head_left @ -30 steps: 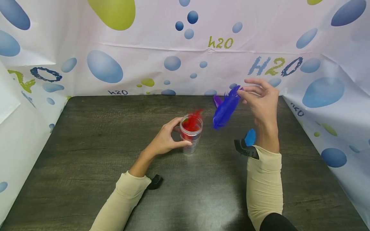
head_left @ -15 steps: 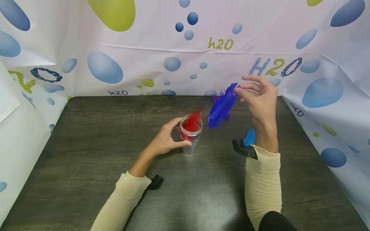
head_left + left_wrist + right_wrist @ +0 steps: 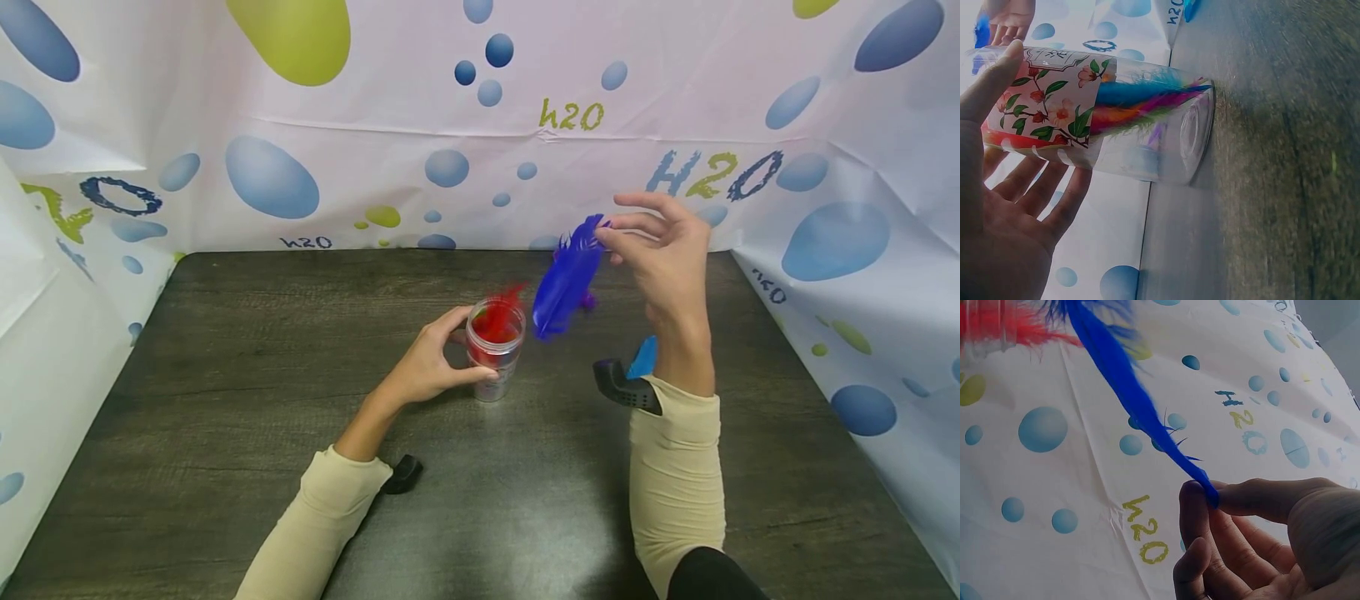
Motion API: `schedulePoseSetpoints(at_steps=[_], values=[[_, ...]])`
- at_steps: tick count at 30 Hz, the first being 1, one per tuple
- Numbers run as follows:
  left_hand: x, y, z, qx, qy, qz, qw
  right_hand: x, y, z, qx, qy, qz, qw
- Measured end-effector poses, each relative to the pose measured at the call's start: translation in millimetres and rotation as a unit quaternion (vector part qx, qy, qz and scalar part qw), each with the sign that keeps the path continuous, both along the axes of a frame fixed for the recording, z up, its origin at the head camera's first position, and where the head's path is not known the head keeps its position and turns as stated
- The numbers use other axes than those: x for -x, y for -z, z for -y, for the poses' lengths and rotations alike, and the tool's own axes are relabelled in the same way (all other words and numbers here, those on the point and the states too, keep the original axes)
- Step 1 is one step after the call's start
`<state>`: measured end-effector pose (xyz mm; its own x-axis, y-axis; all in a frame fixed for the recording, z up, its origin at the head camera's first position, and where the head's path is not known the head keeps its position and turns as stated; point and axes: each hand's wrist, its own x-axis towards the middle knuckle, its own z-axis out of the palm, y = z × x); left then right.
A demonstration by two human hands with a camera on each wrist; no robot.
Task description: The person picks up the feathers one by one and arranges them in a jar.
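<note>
A clear jar (image 3: 504, 365) stands upright on the table, and my left hand (image 3: 431, 360) grips its side with thumb and fingers. A red feather (image 3: 501, 315) sticks out of its open mouth. In the left wrist view, the jar bears a floral label (image 3: 1063, 109), and blue, orange and magenta feathers (image 3: 1125, 94) show through its wall. To the right of the jar, my right hand (image 3: 667, 254) pinches a blue feather (image 3: 566, 283) by its quill tip. That feather hangs slanting above the table, its lower end apart from the jar's rim.
Behind the blue feather, a purple thing (image 3: 588, 301) lies mostly hidden on the table. A light-blue thing (image 3: 642, 358) lies near the right wrist, partly covered by it. The dark wood-grain table (image 3: 247, 358) meets a bubble-printed sheet (image 3: 375, 167) at the back and sides.
My right hand has moved a little left and slightly up, bringing the blue feather closer to the jar. The left hand and the jar have stayed in place.
</note>
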<state>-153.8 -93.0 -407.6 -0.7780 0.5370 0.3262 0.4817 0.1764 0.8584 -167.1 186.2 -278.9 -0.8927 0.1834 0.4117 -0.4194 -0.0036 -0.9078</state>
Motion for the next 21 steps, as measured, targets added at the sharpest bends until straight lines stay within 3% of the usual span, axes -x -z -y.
schedulePoseSetpoints(at_steps=[14, 21], values=[[0.9, 1.2, 0.3, -0.005, 0.005, 0.000, 1.0000, 5.7, -0.6, 16, 0.043, -0.035, -0.025, 0.9982], [1.6, 1.6, 0.4, -0.007, 0.009, 0.001, 0.9999, 9.0, 2.5, 24, 0.040, -0.042, -0.032, 0.9978]])
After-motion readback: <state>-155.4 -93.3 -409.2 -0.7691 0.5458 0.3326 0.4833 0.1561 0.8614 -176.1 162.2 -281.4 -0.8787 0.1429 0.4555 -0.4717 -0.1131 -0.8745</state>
